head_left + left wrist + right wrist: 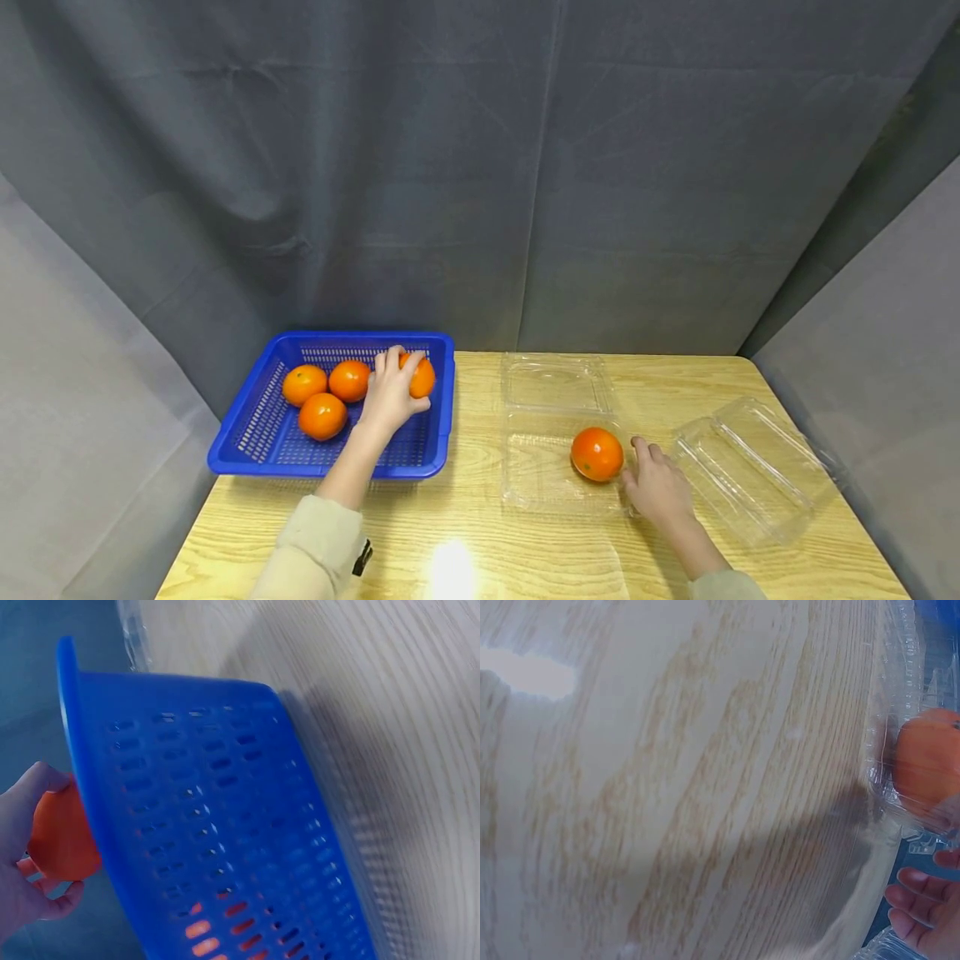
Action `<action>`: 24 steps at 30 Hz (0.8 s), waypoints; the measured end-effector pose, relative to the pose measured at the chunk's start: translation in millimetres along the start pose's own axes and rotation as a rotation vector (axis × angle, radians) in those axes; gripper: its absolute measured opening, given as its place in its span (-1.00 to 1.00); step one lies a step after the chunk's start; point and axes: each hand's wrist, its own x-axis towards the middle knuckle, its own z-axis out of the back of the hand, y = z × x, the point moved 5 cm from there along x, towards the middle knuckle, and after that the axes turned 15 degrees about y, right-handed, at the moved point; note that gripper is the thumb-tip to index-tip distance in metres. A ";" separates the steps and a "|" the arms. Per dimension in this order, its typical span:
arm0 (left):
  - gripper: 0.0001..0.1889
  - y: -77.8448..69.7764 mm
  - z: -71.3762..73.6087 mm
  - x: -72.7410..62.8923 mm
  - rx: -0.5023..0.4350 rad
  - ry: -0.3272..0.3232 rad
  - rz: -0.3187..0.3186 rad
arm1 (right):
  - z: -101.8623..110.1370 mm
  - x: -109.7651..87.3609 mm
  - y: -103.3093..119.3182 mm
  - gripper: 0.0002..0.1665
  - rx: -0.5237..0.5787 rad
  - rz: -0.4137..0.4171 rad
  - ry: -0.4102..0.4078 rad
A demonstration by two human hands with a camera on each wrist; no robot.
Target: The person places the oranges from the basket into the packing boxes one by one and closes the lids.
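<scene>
1. One grey curtain (420, 167) is hanging along the far side.
2. A wooden table (397, 550) is standing before it.
3. A blue basket (437, 454) is sitting on the left.
4. An opened clear container (536, 479) is lying right of the basket, its lid (555, 385) facing far.
5. More clear packaging (757, 467) is lying farther right.
6. The left hand (387, 397) is clamping its fingers round an orange (422, 379) at the basket's right end; the right hand (662, 490) is hovering or resting, I cannot tell which, beside the container, fingers relaxed.
7. Three loose oranges (322, 417) are resting in the basket's left half; another orange (597, 454) is sitting in the container.
</scene>
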 end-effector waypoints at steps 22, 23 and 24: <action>-0.34 -70.2 -7.7 -4.0 -0.024 -0.006 -0.172 | -0.7 0.4 -0.9 -0.40 0.008 -0.001 0.007; -0.34 -73.5 -9.6 -3.8 -0.022 0.003 -0.178 | -0.7 0.4 -0.9 -0.40 0.008 -0.001 0.006; -0.34 -76.8 -11.5 -3.6 -0.019 0.009 -0.185 | -0.7 0.4 -1.0 -0.40 0.008 -0.001 0.005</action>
